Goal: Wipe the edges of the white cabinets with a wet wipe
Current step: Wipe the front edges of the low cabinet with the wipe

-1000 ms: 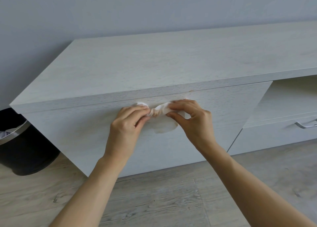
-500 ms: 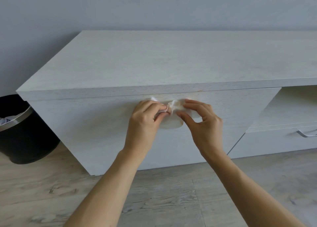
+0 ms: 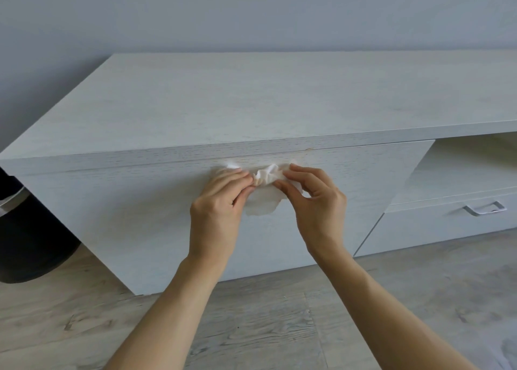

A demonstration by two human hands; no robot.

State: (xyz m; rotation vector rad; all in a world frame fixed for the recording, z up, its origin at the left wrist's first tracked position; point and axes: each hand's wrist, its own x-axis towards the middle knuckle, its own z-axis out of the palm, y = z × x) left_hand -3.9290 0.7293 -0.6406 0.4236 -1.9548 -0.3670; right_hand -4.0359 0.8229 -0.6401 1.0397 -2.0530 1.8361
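A low white cabinet (image 3: 251,109) fills the middle of the head view, its front top edge running left to right just above my hands. A crumpled, slightly stained white wet wipe (image 3: 265,183) is held in front of the cabinet's door panel, just below that edge. My left hand (image 3: 218,210) pinches the wipe's left end between thumb and fingers. My right hand (image 3: 313,199) pinches its right end. The wipe bunches between the two hands and a loose flap hangs down. A small brownish mark (image 3: 309,148) shows on the edge above the right hand.
A black waste bin (image 3: 30,241) stands on the floor left of the cabinet. To the right is an open shelf (image 3: 470,168) above a drawer with a metal handle (image 3: 485,208). Grey wood-look floor (image 3: 265,322) lies under my arms, a plain grey wall behind.
The view has shifted, so the cabinet sits lower and further right in frame. Both hands stay on the wipe, with slightly changed finger positions as it is bunched and pulled between them.
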